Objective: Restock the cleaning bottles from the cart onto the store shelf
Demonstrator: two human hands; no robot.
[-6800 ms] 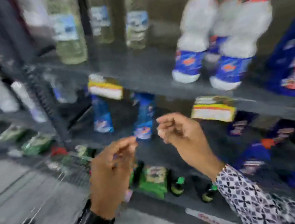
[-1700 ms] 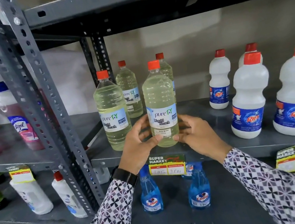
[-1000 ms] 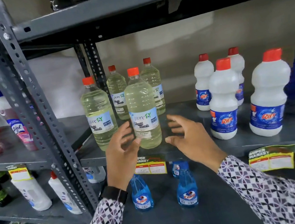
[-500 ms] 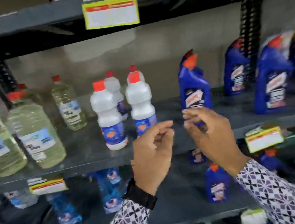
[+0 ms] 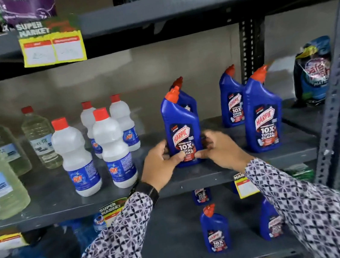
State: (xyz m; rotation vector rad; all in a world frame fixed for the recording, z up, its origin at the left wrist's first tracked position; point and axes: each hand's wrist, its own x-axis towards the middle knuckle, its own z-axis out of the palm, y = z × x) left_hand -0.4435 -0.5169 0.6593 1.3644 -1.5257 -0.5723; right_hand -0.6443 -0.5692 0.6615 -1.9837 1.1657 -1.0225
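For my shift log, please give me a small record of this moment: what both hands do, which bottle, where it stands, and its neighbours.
left hand: grips the lower left side of the bottle
right hand: grips its lower right side
held item: blue Harpic bottle, upright, orange cap
place: middle shelf, near the front edge
left neighbours: white bottles with red caps
right neighbour: second Harpic bottle, apart from it

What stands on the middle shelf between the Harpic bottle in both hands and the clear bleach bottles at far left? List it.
In the head view, four white red-capped bottles stand between the held Harpic bottle and the clear bleach bottles; otherwise bare shelf.
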